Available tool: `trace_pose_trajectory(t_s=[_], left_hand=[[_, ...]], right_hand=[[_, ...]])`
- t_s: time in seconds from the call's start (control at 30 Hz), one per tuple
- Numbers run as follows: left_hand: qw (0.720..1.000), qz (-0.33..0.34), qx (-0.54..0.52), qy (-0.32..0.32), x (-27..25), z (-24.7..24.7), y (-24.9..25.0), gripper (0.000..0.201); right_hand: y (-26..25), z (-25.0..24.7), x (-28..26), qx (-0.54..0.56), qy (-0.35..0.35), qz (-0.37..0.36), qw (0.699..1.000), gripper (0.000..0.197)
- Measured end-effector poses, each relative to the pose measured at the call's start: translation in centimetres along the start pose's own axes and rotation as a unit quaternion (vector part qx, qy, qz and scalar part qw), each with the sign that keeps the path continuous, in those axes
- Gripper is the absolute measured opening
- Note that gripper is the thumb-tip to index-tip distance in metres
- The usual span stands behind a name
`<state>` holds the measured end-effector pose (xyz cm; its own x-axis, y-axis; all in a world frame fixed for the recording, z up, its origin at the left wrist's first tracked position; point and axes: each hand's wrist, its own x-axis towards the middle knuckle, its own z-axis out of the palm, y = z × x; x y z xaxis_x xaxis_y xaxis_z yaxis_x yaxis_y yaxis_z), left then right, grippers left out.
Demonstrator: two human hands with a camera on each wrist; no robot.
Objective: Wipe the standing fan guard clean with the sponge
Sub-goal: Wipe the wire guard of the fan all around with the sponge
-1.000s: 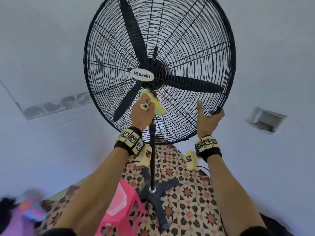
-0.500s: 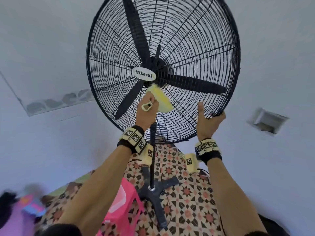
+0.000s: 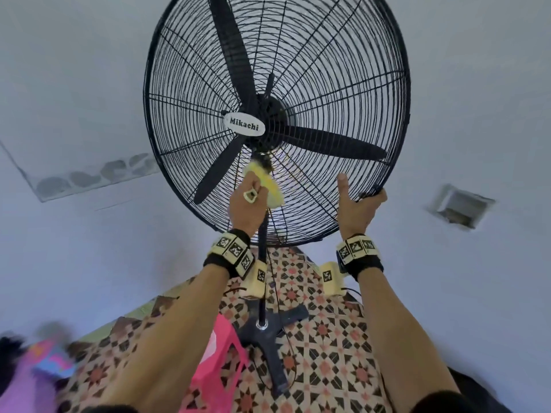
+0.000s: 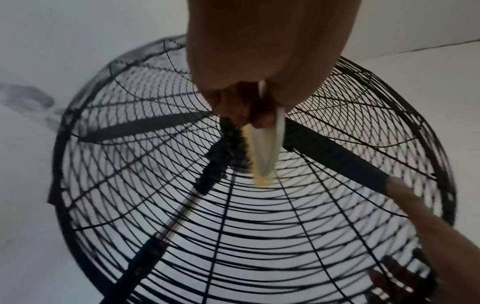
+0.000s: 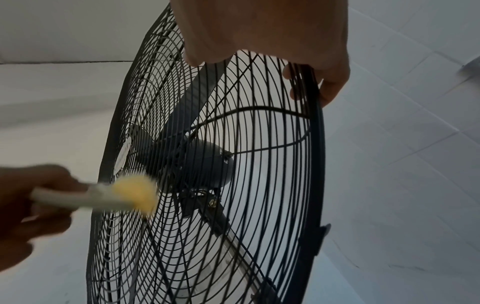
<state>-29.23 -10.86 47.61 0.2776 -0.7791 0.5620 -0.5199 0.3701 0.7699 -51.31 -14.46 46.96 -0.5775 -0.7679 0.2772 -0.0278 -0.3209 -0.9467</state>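
Head view: left hand [image 3: 247, 208] grips yellow sponge [image 3: 269, 186] against fan guard [image 3: 343, 84]; right hand [image 3: 356, 208] grips its rim.

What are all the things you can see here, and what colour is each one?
Fan guard: one, black wire, up high in the middle.
Fan blades: three, black, inside the guard.
Badge: one, white, marked Mikachi, at the guard's centre.
Fan pole: one, black, running down to the base.
Fan base: one, black, on the floor.
Sponge: one, yellow, against the guard's front just below the badge.
Floor: patterned tiles, red, black and cream.
Pink plastic thing: one, beside the base; too cut off to name.
Wrist bands: two, black with cream marker tags.
Left hand: holds the sponge.
Right hand: grips the guard's lower right rim.
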Motion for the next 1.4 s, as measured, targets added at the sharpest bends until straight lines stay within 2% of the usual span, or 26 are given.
trace_pose_trajectory(t_s=[0.07,0.13,0.2,0.23,0.3,0.37,0.43,0.5,0.6,0.67,0.8,0.87,0.93,1.03,1.1,1.2,1.27,1.33,1.4], left_hand=[[0.999,-0.020,0.034,0.012,0.4,-0.7,-0.4,0.015],[0.999,0.034,0.013,-0.001,0.5,-1.0,0.8,0.017],[0.992,0.101,-0.054,-0.049,0.1,-0.6,2.4,0.023],[0.989,0.103,-0.076,-0.071,-0.2,-0.3,2.6,0.025],[0.993,0.060,-0.076,-0.075,-1.0,0.0,1.5,0.025],[0.999,0.014,-0.019,-0.041,-1.3,-0.3,-0.4,0.021],[0.998,-0.016,0.047,-0.034,-1.2,-1.0,-1.1,0.016],[0.998,-0.008,0.056,-0.039,-0.5,-1.3,0.0,0.016],[0.993,0.055,-0.069,-0.080,-0.4,-0.6,2.6,0.023],[0.989,0.072,-0.088,-0.096,-1.3,0.2,2.7,0.025],[0.999,-0.018,-0.019,-0.044,-2.5,-0.4,-1.2,0.021],[0.999,-0.025,0.031,-0.033,-2.3,-1.0,-1.6,0.017],[0.999,0.014,0.022,-0.038,-2.0,-0.8,0.3,0.018],[0.988,0.088,-0.073,-0.104,-2.6,0.9,3.9,0.022],[0.987,0.069,-0.090,-0.111,-3.4,1.9,3.1,0.023],[0.996,-0.031,-0.062,-0.052,-5.2,1.5,-1.0,0.017],[0.998,-0.060,-0.021,-0.029,-5.4,0.4,-2.4,0.011],[0.999,-0.030,0.011,-0.029,-4.6,0.1,-1.6,0.016],[0.997,0.034,-0.042,-0.053,-4.0,0.8,1.2,0.020]], right_hand=[[0.0,0.2,0.1,0.001,0.002,-0.003,1.000,0.106],[0.0,0.3,-0.1,0.003,0.005,-0.006,1.000,0.106],[0.3,0.3,-0.3,0.004,0.009,-0.009,1.000,0.102],[0.4,0.2,-0.4,0.003,0.008,-0.014,1.000,0.099],[0.3,-0.1,-0.3,0.001,-0.004,-0.013,1.000,0.098],[-0.2,-0.2,-0.1,-0.001,-0.009,-0.005,1.000,0.100],[-0.5,-0.1,0.0,-0.001,-0.011,-0.006,1.000,0.101],[-0.5,0.1,-0.3,0.001,-0.010,-0.013,1.000,0.101],[-0.1,0.2,-0.5,0.002,0.000,-0.016,1.000,0.101],[0.1,0.0,-0.6,-0.010,0.001,-0.006,1.000,0.104],[0.0,-0.2,-0.2,-0.019,-0.006,0.003,1.000,0.111],[0.0,-0.1,-0.2,-0.013,-0.008,0.003,1.000,0.112],[0.0,0.1,-0.5,-0.009,-0.006,0.001,1.000,0.110],[0.1,0.0,-0.8,-0.001,-0.002,0.001,1.000,0.111],[0.2,-0.1,-0.8,-0.002,-0.003,0.005,1.000,0.113],[0.0,-0.2,-0.2,-0.013,-0.011,0.008,1.000,0.115],[0.0,-0.2,0.0,-0.016,-0.012,0.011,1.000,0.119],[0.2,-0.1,-0.3,-0.008,-0.010,0.011,1.000,0.118],[0.4,0.0,-0.6,-0.002,-0.006,0.006,1.000,0.115]])
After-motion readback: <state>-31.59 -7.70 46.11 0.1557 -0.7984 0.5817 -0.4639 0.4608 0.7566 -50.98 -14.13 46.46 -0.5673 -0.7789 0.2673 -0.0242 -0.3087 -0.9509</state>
